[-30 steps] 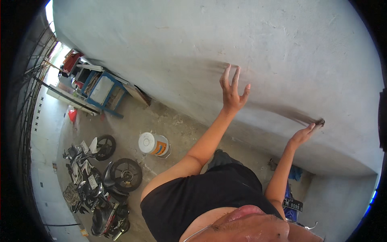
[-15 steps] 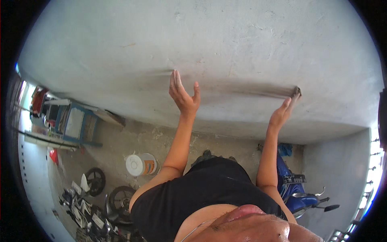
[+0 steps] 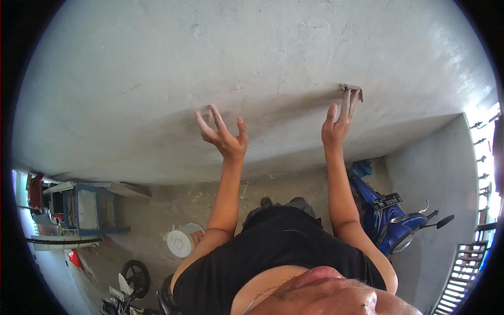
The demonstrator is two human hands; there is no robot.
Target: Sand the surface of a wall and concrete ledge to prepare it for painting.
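Note:
A pale, scuffed plaster wall rises in front of me. Against it, my right hand presses a small folded sheet of sandpaper under its raised fingers, with the thumb apart at the side. Dust whitens those fingertips. To the left, my left hand is open and holds nothing, its fingers spread and dusty. Its fingertips are at the wall; whether they touch it I cannot tell. Both forearms are stretched forward, and long shadows fall on the plaster beside the hands.
A blue motorcycle stands close on my right. A white-lidded bucket is on the floor at my left, with a dark wheel of another motorcycle beyond. Farther left stands a blue-framed cabinet. A slatted grille is at lower right.
My right hand has moved left and higher on the wall with the sandpaper. My left hand has shifted slightly left and its fingers have spread. The whole view has tilted.

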